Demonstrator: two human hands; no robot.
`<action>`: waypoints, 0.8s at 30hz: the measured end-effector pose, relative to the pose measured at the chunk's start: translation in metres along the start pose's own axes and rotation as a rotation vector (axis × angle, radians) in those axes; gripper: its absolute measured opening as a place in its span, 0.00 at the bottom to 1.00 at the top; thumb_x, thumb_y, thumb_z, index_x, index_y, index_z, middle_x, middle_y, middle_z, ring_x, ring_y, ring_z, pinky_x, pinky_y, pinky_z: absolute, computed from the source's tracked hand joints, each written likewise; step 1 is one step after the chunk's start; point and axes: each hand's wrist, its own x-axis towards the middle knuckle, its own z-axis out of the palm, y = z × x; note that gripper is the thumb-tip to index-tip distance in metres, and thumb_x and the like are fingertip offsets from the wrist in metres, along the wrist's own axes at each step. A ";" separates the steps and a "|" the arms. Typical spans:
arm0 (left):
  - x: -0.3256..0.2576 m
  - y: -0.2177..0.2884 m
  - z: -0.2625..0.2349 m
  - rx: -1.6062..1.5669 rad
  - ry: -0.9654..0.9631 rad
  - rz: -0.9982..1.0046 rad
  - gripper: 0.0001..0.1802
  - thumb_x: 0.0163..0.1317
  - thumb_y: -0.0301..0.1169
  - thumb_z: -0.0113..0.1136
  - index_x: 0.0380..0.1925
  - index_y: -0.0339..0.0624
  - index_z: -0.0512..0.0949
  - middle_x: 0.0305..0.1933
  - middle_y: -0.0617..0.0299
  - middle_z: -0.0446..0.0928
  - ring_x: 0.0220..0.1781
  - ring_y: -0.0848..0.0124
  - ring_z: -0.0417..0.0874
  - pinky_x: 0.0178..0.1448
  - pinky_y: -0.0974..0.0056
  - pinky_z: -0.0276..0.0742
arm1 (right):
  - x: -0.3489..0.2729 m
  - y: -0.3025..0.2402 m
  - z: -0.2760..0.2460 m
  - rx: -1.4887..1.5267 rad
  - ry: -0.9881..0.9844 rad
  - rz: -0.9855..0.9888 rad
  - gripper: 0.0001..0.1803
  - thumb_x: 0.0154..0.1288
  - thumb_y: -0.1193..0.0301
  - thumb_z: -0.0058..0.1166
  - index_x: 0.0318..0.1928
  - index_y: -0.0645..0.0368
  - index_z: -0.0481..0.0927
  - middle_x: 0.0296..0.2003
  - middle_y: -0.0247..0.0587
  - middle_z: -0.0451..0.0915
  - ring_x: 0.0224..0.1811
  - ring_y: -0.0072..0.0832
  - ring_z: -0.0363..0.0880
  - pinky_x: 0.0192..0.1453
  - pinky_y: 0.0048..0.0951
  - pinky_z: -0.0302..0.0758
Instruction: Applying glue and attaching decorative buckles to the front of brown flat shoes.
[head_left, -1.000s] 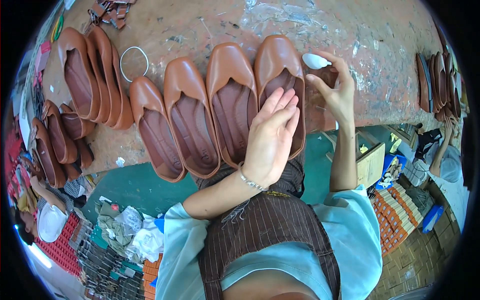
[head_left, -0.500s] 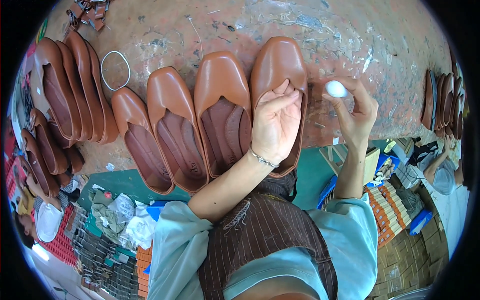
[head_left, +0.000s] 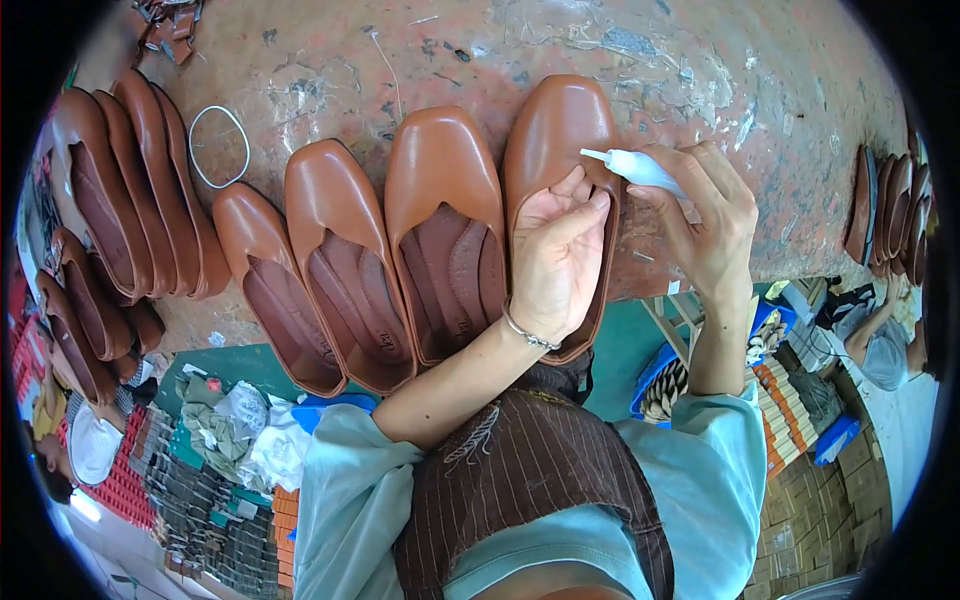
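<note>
My left hand (head_left: 558, 262), with a bracelet at the wrist, is in the opening of a brown leather slip-on shoe (head_left: 562, 122), the rightmost of a row. Its curled fingers pinch the edge of the upper at the front notch; some fingertips are hidden inside. In my right hand (head_left: 706, 212) is a small white squeeze bottle (head_left: 648, 173) with a thin nozzle. The nozzle points left, close over the upper just above the notch; whether it touches, I cannot tell. More matching shoes (head_left: 440, 152) lie side by side to the left, toes pointing away from me.
A worn, stained workbench (head_left: 330, 80) bears everything. Stacked brown shoes (head_left: 150, 190) stand at its left end, others (head_left: 890, 210) at far right. A white ring (head_left: 219, 147) lies by the row. Other people are at both sides. Blue bins (head_left: 660, 375) sit below on the green floor.
My right hand has tipped the bottle over, so its nozzle now points left, and brought it to the shoe's notch. The left hand stays at the same shoe.
</note>
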 end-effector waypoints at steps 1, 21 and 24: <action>0.000 0.001 0.005 0.032 0.114 -0.009 0.06 0.58 0.13 0.48 0.29 0.34 0.73 0.38 0.61 0.73 0.41 0.74 0.73 0.55 0.68 0.71 | 0.000 -0.001 0.000 -0.015 -0.007 0.003 0.14 0.47 0.71 0.64 0.38 0.59 0.80 0.28 0.37 0.77 0.28 0.35 0.74 0.30 0.32 0.72; 0.001 -0.005 -0.014 -0.024 -0.166 0.087 0.12 0.60 0.14 0.48 0.44 0.31 0.72 0.50 0.56 0.73 0.53 0.74 0.72 0.62 0.68 0.65 | 0.009 -0.008 -0.003 -0.090 -0.051 -0.032 0.14 0.47 0.72 0.64 0.36 0.61 0.79 0.25 0.39 0.74 0.27 0.35 0.72 0.29 0.33 0.70; 0.002 -0.003 -0.013 -0.010 -0.155 0.067 0.12 0.60 0.14 0.48 0.44 0.31 0.72 0.51 0.56 0.72 0.53 0.74 0.72 0.62 0.67 0.65 | 0.009 -0.009 -0.005 -0.098 -0.064 -0.029 0.14 0.47 0.72 0.64 0.36 0.61 0.78 0.25 0.39 0.74 0.27 0.36 0.72 0.29 0.33 0.70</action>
